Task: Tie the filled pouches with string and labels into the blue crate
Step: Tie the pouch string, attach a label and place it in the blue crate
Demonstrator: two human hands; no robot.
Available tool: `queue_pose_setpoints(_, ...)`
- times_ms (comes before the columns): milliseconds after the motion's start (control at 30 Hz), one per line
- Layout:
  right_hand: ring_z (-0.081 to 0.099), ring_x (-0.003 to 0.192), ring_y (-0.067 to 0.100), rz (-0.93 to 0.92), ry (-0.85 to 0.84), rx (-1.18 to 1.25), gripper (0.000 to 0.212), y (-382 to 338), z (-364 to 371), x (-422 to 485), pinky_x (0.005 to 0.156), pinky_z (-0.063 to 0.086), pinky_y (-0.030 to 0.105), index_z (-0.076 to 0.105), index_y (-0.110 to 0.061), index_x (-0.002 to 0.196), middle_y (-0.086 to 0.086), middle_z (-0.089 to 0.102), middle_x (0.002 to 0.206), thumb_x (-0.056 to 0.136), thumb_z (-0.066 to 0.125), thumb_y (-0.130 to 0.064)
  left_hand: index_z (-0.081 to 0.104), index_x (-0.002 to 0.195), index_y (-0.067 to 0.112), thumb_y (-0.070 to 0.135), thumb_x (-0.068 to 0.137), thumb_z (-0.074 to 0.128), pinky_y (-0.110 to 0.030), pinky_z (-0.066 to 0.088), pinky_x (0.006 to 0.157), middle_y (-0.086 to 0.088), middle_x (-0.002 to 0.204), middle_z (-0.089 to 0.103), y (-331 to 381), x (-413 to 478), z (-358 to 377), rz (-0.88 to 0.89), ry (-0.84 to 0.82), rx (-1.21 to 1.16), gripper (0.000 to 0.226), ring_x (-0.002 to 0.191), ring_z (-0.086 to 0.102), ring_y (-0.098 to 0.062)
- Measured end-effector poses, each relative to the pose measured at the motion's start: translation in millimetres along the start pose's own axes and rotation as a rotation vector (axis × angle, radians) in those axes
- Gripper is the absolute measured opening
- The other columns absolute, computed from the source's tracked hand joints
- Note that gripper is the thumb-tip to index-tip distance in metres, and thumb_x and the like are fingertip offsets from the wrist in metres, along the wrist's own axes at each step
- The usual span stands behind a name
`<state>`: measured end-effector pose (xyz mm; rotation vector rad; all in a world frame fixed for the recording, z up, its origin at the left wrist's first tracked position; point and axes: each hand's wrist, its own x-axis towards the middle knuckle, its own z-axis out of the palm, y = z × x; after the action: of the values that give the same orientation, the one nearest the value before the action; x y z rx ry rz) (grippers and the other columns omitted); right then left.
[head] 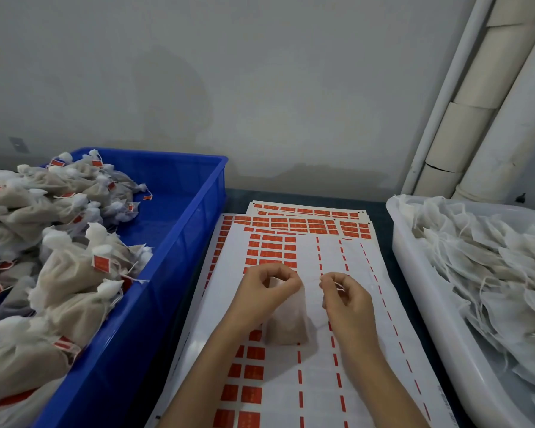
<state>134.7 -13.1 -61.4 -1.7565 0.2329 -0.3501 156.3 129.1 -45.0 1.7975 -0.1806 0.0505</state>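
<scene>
Your two forearms come in from the bottom edge, over the label sheets [291,381]: white backing with rows of red stickers, many already peeled off. More sheets lie fanned beneath, toward the wall.

Left hand [261,291]: fingers curled, thumb and fingertips pinching the gathered neck of one filled pouch [288,325]. The pouch hangs upright below your grip, pale mesh with tan filling, its base on or just above the top sheet; contact can't be told.

Right hand [346,299]: fingers curled in, thumb and forefinger pinching a thin white string [332,282]. The strand runs toward the pouch neck and is faint in the gap between your hands. Whether it is looped around the neck can't be told. The hands are near each other, not touching.

To your left: the blue crate [179,242], its near wall just beside the sheets. Inside it is a heap of tied pouches [74,273], necks bunched white, many carrying a small red label [101,262] on string. The heap fills the left part and the far right corner shows bare floor.

To your right: a white tub [414,273] holding flat, untied pouches [491,273] with loose strings, stacked and overlapping.

Everything sits on a dark surface [235,196] against a grey wall. White pipes [476,118] with pale wrapped sections rise behind the tub at the right.
</scene>
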Motion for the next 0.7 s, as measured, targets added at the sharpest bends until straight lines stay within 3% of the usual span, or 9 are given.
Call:
queue_pose_setpoints(167,0.061,0.091,0.014,-0.004,0.047,0.010,0.003,-0.9,-3.8,3.2,0.079,0.051,0.024,0.058,-0.032,0.091,-0.010,0.064,0.099,0.091,0.056,-0.035,0.066,0.072,0.028,0.019,0.084,0.068,0.000,0.042,0.059,0.024,0.072,0.065,0.7,-0.1,0.8,-0.003,-0.015,-0.010,0.015,0.082,0.058,0.010)
queue_pose_setpoints(333,0.061,0.082,0.012,-0.057,0.103,-0.042,0.004,-1.9,-11.6,7.3,0.063,0.042,0.012,0.056,-0.031,0.091,-0.003,0.066,0.095,0.093,0.053,-0.033,0.066,0.073,0.026,0.020,0.085,0.068,-0.002,0.043,0.059,0.021,0.071,0.065,-1.4,0.4,0.3,-0.001,-0.016,-0.014,0.013,0.078,0.060,0.007)
queue_pose_setpoints(533,0.062,0.076,0.014,-0.058,0.153,-0.048,0.005,-3.4,-15.3,10.3,0.066,0.047,0.017,0.057,-0.029,0.091,0.000,0.067,0.091,0.093,0.053,-0.031,0.066,0.076,0.028,0.025,0.088,0.063,-0.006,0.046,0.063,0.018,0.083,0.071,4.7,-1.8,1.9,0.004,-0.071,0.002,0.012,0.088,0.064,0.000)
queue_pose_setpoints(600,0.066,0.065,0.015,-0.006,0.108,0.023,0.009,-6.7,-16.7,9.0,0.058,0.051,0.017,0.059,-0.024,0.091,-0.001,0.069,0.084,0.094,0.052,-0.030,0.063,0.081,0.027,0.028,0.093,0.057,-0.008,0.044,0.068,0.021,0.085,0.071,3.8,-3.2,1.2,-0.017,-0.107,0.016,0.013,0.089,0.064,0.001)
queue_pose_setpoints(700,0.071,0.072,0.018,0.102,-0.055,0.355,0.015,-17.0,-21.5,6.2,0.059,0.056,0.020,0.062,-0.015,0.097,0.001,0.073,0.083,0.095,0.051,-0.026,0.055,0.091,0.036,0.039,0.091,0.057,-0.002,0.044,0.060,0.031,0.091,0.067,14.3,-5.8,0.3,-0.136,-0.221,-0.045,0.004,0.082,0.058,0.012)
